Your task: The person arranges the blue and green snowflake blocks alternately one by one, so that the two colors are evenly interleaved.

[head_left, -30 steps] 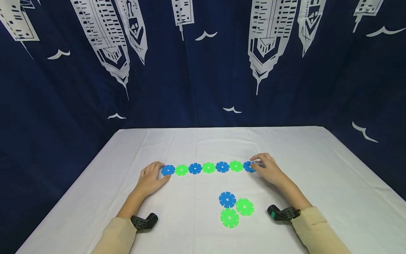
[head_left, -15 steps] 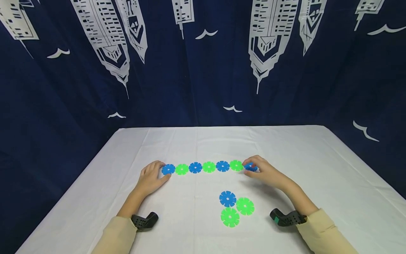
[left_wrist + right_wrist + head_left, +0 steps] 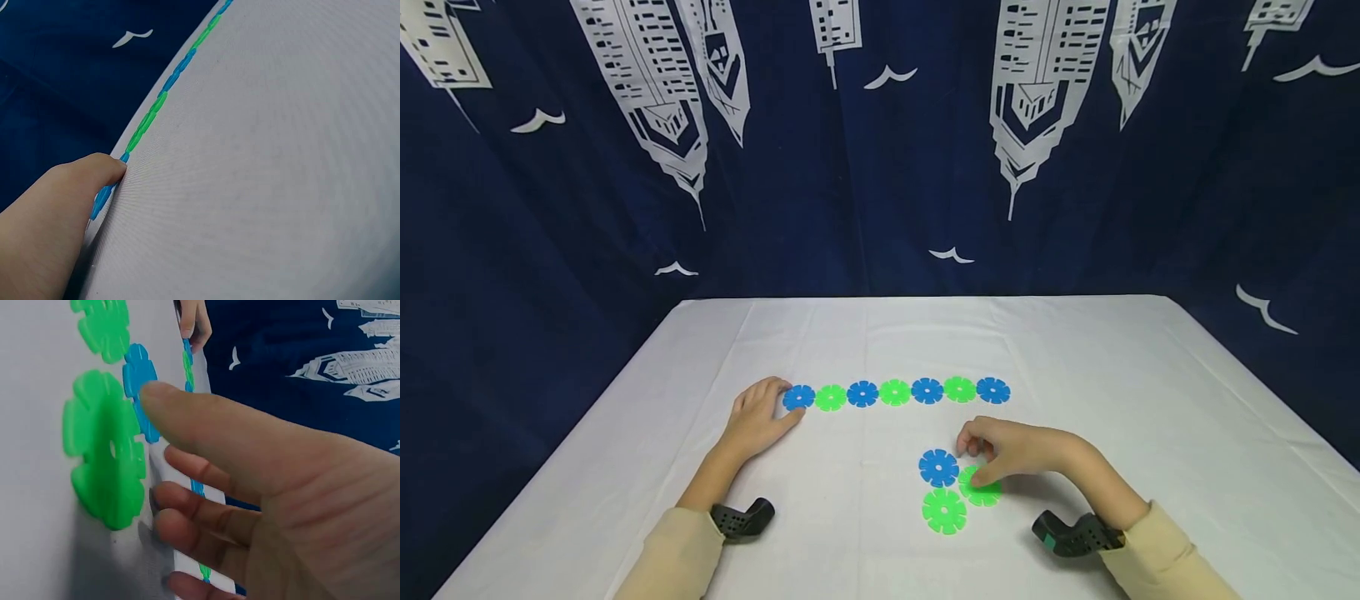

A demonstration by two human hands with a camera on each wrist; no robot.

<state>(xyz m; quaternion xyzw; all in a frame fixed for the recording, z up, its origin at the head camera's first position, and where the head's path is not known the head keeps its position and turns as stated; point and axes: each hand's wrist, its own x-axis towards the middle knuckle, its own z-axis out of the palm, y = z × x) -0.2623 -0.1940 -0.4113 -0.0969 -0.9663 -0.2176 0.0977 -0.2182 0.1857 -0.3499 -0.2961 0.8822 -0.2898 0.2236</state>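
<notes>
While our left hand (image 3: 758, 419) presses flat on the row's blue end disc (image 3: 798, 397), our right hand's (image 3: 1017, 454) curled fingers (image 3: 973, 444) hover just above the green disc (image 3: 981, 490).

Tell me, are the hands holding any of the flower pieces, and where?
Neither holds one. The left hand rests its fingers against the outer edge of the blue end piece. The right hand hovers with curled fingers over a loose green piece, thumb at its edge.

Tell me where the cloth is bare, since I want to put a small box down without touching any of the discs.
The white tablecloth is bare right of the row of discs, behind the row up to the curtain, and at the left edge beyond the left hand. It is crowded in front of the row, where the right hand sits over the three loose discs.
</notes>
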